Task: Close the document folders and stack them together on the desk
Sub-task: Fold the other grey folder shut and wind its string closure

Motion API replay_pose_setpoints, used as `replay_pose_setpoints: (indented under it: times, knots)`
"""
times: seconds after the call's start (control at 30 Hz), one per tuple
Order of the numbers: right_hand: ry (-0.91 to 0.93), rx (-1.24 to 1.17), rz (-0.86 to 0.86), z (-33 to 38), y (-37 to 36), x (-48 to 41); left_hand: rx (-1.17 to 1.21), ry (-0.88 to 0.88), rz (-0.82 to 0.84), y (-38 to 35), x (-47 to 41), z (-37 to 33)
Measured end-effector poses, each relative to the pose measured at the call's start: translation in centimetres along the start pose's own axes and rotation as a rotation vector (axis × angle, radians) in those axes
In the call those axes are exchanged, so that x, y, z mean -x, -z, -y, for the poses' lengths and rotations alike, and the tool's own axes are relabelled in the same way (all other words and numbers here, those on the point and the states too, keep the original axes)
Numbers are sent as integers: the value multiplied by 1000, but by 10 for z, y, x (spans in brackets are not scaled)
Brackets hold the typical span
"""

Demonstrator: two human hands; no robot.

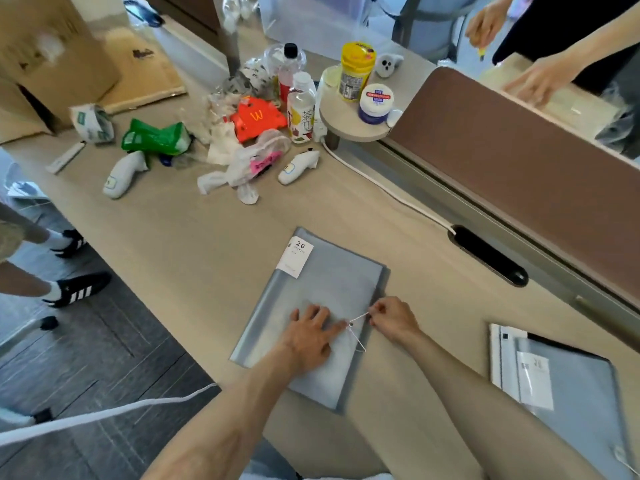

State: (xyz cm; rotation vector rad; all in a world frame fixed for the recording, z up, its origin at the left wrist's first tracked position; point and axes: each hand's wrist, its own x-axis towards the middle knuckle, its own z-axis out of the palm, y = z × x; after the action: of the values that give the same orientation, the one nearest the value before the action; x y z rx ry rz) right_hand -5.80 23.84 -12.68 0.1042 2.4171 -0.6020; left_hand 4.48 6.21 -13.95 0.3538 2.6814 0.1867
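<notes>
A grey document folder point(332, 282) with a white "20" label lies closed on the desk point(194, 237) in front of me. My left hand point(308, 337) rests flat on its cover, fingers spread. My right hand point(393, 320) pinches the folder's thin white elastic cord point(358, 318) at the right edge and pulls it taut. A second grey folder point(568, 386) with a white label lies at the lower right, on top of a white booklet.
Clutter fills the far desk: plastic bags point(242, 168), an orange pack point(258, 117), bottles point(301, 109), jars on a round shelf point(349, 128), two white handheld devices. A white cable point(381, 185) runs to a cable slot point(488, 254). A brown divider point(519, 161) stands right; another person's hands reach beyond it. Someone's legs stand left.
</notes>
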Motion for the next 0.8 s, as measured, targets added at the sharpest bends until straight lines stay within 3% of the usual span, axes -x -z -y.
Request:
replay_pose_setpoints:
  times: [0.2,0.37,0.47,0.6,0.8]
  knots:
    - [201,168,-113,-33,-23,45,-23,-36,29,1,-2,5]
    - [417,441,-209,-27,-45,62,-10,-38,29,-2,-3,8]
    - [464,667,-140,-10,-52,67,36,-71,-59,-10,-3,12]
    - [502,777,-167,9,-55,66,92,-200,-153,-15,0,30]
    - [588,856,-52,37,-39,44,124,-313,-229,-19,8,47]
